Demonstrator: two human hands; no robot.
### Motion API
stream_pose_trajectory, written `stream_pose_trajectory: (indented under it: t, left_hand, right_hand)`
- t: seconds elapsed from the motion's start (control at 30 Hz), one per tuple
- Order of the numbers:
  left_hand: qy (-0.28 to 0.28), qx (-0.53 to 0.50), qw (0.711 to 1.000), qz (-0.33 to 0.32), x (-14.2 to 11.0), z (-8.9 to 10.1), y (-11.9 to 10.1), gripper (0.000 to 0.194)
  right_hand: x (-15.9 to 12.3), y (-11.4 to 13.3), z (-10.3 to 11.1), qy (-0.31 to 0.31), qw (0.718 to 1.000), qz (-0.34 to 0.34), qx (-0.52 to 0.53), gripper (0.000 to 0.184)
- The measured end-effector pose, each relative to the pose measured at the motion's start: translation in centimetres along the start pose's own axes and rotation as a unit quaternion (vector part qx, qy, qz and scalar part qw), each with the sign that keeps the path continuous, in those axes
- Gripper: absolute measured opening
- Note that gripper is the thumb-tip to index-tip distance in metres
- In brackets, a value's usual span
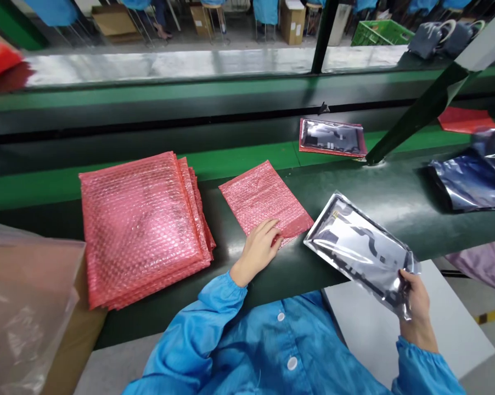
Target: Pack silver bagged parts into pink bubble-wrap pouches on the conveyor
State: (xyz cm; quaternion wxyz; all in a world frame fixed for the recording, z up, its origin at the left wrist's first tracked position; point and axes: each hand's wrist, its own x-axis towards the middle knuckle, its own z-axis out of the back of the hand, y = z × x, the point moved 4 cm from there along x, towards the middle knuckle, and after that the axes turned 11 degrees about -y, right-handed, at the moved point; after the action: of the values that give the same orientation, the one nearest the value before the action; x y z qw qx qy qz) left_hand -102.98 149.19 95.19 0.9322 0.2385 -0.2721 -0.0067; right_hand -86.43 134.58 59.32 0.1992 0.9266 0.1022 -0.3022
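Note:
My left hand (260,246) rests on the near corner of a single pink bubble-wrap bag (264,200) that lies flat on the dark green bench (354,186). Its fingers are bent and press down on the bag's open edge. My right hand (417,307) grips the near corner of a silvery anti-static bag (360,247) with a dark part inside. That bag is held tilted, its far end pointing at the pink bag's mouth. Both arms wear blue sleeves.
A stack of pink bubble-wrap bags (142,225) lies to the left. A filled pink bag (332,137) sits on the green conveyor strip behind. More silvery bags (472,178) lie at the right, beside a slanted green post (420,109). A cardboard box with a plastic liner (29,307) stands at the near left.

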Motion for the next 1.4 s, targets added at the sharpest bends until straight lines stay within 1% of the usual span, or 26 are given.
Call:
stream_pose_trajectory:
  t: [0.07,0.1,0.17,0.23,0.33,0.4,0.5,0.63,0.7,0.77,0.87,0.93,1.07,1.13,1.2,1.23,1.3,1.4]
  left_hand:
    - [-0.018,-0.014,1.0,0.018,0.4,0.2,0.0,0.024]
    - [-0.027,-0.022,0.999,0.025,0.6,0.4,0.0,0.025]
    - [-0.045,-0.031,0.998,0.038,1.0,0.6,-0.2,0.027]
    - [-0.063,-0.03,0.997,0.04,1.2,0.8,-0.4,0.027]
    - [-0.09,-0.026,0.995,0.028,0.9,0.7,-0.6,0.023]
    - [-0.096,-0.015,0.995,0.02,0.5,0.5,-0.6,0.019]
    - [-0.075,0.022,0.997,0.008,-0.3,0.0,-0.5,0.017]
    - [-0.043,0.073,0.996,-0.013,-1.3,-0.2,-0.3,0.039]
    - [-0.038,0.097,0.994,-0.003,-1.7,0.1,-0.2,0.043]
    - [-0.037,0.134,0.99,0.025,-2.1,0.6,0.0,0.038]
    - [-0.029,0.197,0.977,0.078,-2.7,1.4,0.4,0.022]
    - [-0.032,0.21,0.971,0.105,-3.1,2.0,0.6,0.021]
    - [-0.07,0.186,0.968,0.15,-4.2,3.0,1.0,0.029]
    - [-0.074,0.174,0.965,0.182,-4.8,3.4,1.3,0.022]
    - [-0.066,0.148,0.963,0.216,-5.4,3.6,1.7,0.009]
    - [-0.064,0.126,0.963,0.228,-5.6,3.8,1.8,0.005]
    - [-0.071,0.073,0.966,0.237,-5.8,4.0,2.1,0.01]
    - [-0.098,-0.006,0.97,0.224,-6.1,4.5,2.4,0.011]
  right_hand:
    - [0.0,0.5,1.1,-0.031,0.998,0.0,-0.046,0.015]
    - [-0.2,0.6,1.6,-0.031,0.997,-0.008,-0.071,0.018]
    - [-0.7,0.8,1.9,0.019,0.992,-0.021,-0.122,0.024]
    - [-1.6,0.9,1.7,0.085,0.98,-0.022,-0.18,0.029]
    - [-3.5,0.9,0.4,0.179,0.954,-0.009,-0.24,0.03]
    - [-4.8,0.9,-0.9,0.212,0.943,0.002,-0.255,0.029]
    - [-6.0,1.3,-2.6,0.218,0.943,0.009,-0.253,0.029]
    - [-6.3,1.8,-4.0,0.198,0.95,0.014,-0.239,0.03]
    - [-6.0,1.9,-4.2,0.187,0.953,0.019,-0.236,0.031]
    - [-5.8,1.7,-4.3,0.18,0.956,0.018,-0.232,0.031]
    - [-5.6,1.3,-4.4,0.185,0.957,0.011,-0.222,0.03]
    - [-5.6,1.1,-4.5,0.183,0.959,0.01,-0.216,0.031]
    - [-5.5,0.7,-4.6,0.179,0.959,0.009,-0.22,0.032]
    - [-5.5,0.4,-4.8,0.185,0.956,0.012,-0.226,0.031]
    - [-5.6,0.1,-5.1,0.195,0.952,0.015,-0.234,0.03]
    - [-5.7,-0.1,-5.3,0.203,0.95,0.016,-0.236,0.03]
    - [-6.1,-0.3,-6.0,0.227,0.945,0.025,-0.234,0.03]
    - [-7.0,-0.1,-7.3,0.25,0.938,0.051,-0.233,0.035]
